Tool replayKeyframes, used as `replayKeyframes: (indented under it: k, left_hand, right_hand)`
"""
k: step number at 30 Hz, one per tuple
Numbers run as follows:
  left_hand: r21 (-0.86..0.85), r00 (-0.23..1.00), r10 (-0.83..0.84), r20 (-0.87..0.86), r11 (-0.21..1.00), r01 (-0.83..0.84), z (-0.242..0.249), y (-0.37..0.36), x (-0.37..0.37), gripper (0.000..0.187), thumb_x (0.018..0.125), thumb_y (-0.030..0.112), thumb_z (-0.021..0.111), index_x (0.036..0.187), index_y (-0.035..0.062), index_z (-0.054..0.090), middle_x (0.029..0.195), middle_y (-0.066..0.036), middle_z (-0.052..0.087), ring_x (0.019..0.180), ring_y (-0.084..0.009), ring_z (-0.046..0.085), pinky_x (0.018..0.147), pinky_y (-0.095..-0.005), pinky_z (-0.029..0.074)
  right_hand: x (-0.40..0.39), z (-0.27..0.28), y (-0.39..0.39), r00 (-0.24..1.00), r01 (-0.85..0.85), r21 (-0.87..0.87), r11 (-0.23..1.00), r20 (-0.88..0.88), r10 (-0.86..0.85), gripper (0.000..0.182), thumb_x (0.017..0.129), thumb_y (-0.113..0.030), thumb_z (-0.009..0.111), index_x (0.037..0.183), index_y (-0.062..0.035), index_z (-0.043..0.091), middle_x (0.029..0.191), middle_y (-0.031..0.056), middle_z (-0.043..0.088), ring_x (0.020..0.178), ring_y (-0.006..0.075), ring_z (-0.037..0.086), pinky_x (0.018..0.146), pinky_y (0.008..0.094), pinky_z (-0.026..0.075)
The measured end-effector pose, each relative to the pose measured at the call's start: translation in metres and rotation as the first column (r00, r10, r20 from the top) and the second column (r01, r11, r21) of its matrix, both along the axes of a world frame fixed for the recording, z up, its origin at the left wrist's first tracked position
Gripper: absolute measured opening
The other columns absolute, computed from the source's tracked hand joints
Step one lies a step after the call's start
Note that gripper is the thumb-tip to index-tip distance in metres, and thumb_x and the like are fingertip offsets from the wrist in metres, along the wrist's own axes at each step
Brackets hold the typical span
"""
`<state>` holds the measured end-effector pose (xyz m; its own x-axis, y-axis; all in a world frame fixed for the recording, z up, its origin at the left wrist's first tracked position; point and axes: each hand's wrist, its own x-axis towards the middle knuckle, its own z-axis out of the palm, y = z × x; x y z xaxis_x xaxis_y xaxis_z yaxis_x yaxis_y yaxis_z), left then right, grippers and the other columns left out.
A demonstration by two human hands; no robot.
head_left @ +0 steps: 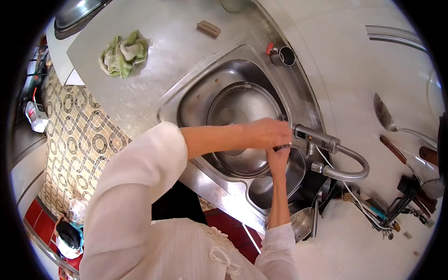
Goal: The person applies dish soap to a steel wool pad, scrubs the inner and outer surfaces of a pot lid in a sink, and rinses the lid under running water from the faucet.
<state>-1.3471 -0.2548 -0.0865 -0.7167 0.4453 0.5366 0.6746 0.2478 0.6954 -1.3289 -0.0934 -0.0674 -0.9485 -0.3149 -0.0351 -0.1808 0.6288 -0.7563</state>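
My left hand (268,133) reaches across from the left, its fingers curled just beside the tap (317,138). Right below it, my right hand (278,160) comes up from the bottom, its fingers mostly tucked under the left one. The two hands meet, and a small dark patch shows between them; what they grip is too hidden to name. Under my left forearm lies a wide round metal basin (242,105) with some water in it. It sits in the large bowl of the steel sink (193,100), and the small side bowl (262,192) is below my right hand.
A green and white cloth (124,53) and a brown block (208,28) lie on the steel counter. A metal cup (283,56) stands at the sink's back edge. Utensils, a colander (301,223) and a ladle (385,112) are at the right. Another person (70,238) is at lower left.
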Motion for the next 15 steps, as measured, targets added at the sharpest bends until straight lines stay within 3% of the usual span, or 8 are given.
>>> replayKeyframes:
  k: [1,3,5,6,8,9,11,15]
  left_hand:
    - [-0.001,1.0,0.001,0.001,1.0,-0.001,-0.007,-0.003,-0.005,0.03,0.067,0.004,0.059,0.097,0.006,0.055,0.097,-0.012,0.055,0.094,-0.0342,0.053,0.081,-0.0416,0.046]
    - [0.122,0.912,0.406,0.064,0.904,-0.41,-0.032,-0.021,-0.032,0.03,0.069,0.003,0.057,0.099,0.0056,0.054,0.099,-0.013,0.056,0.095,-0.0344,0.053,0.079,-0.0429,0.047]
    - [-0.14,0.869,0.417,0.268,0.909,-0.393,-0.045,-0.059,-0.049,0.029,0.071,0.002,0.055,0.099,0.0048,0.054,0.1,-0.013,0.057,0.097,-0.0342,0.054,0.08,-0.0432,0.047]
    - [-0.142,0.867,0.423,0.265,0.906,-0.398,-0.043,-0.066,-0.046,0.029,0.071,0.002,0.055,0.099,0.0048,0.054,0.1,-0.013,0.057,0.097,-0.0342,0.054,0.08,-0.0432,0.047]
    - [-0.264,0.913,0.37,0.169,0.91,-0.32,-0.04,-0.075,-0.041,0.028,0.071,0.002,0.056,0.099,0.0042,0.055,0.099,-0.014,0.059,0.097,-0.0343,0.054,0.082,-0.0426,0.047]
    - [-0.231,0.93,0.366,0.007,0.906,-0.355,-0.034,-0.069,-0.038,0.022,0.072,0.006,0.056,0.095,0.0039,0.056,0.094,-0.014,0.059,0.093,-0.033,0.055,0.081,-0.0406,0.047]
    - [-0.188,0.969,0.24,-0.059,0.951,-0.247,-0.018,-0.053,-0.03,0.018,0.073,0.012,0.057,0.09,0.0044,0.058,0.089,-0.011,0.059,0.09,-0.0288,0.056,0.079,-0.0385,0.048]
    - [-0.27,0.967,0.031,-0.253,0.957,-0.102,0.012,0.002,-0.001,0.01,0.069,0.018,0.058,0.074,0.0086,0.059,0.08,-0.004,0.059,0.085,-0.0212,0.054,0.071,-0.0328,0.045]
  right_hand:
    - [0.005,0.001,0.002,0.998,0.034,0.011,0.999,0.045,-0.035,0.03,0.079,-0.02,0.069,0.097,0.0024,0.059,0.085,0.0094,0.063,0.076,0.0145,0.056,0.068,0.0306,0.045]
    - [0.012,0.003,0.006,0.987,0.102,0.038,0.994,0.123,-0.106,0.029,0.08,-0.018,0.068,0.099,0.002,0.059,0.08,0.0049,0.06,0.071,0.0124,0.054,0.063,0.0276,0.044]
    - [0.021,0.004,0.013,0.995,0.083,0.072,0.994,0.04,-0.086,0.028,0.083,-0.019,0.066,0.101,0.0022,0.059,0.075,0.0024,0.058,0.066,0.0106,0.051,0.06,0.0262,0.043]
    - [0.025,0.004,0.015,0.986,0.13,0.028,0.991,0.105,-0.133,0.028,0.084,-0.02,0.065,0.1,0.0024,0.059,0.074,0.0021,0.057,0.065,0.0101,0.05,0.059,0.0261,0.043]
    - [0.038,-0.001,0.025,0.968,0.185,-0.021,0.982,0.175,-0.179,0.028,0.085,-0.021,0.064,0.099,0.0026,0.059,0.072,0.0017,0.057,0.063,0.0096,0.048,0.059,0.0259,0.042]
    - [0.042,-0.006,0.033,0.969,0.173,0.009,0.985,0.18,-0.172,0.027,0.086,-0.021,0.063,0.098,0.0029,0.059,0.071,0.0012,0.056,0.063,0.0093,0.047,0.059,0.0254,0.041]
    - [0.037,-0.013,0.029,0.973,0.136,0.027,0.99,0.186,-0.139,0.027,0.087,-0.022,0.061,0.097,0.0032,0.058,0.069,0.0008,0.055,0.063,0.009,0.046,0.058,0.0248,0.041]
    - [0.033,0.001,0.014,0.979,0.133,0.068,0.989,0.148,-0.142,0.024,0.09,-0.021,0.058,0.092,0.0028,0.057,0.061,0.0011,0.051,0.058,0.008,0.042,0.053,0.0244,0.038]
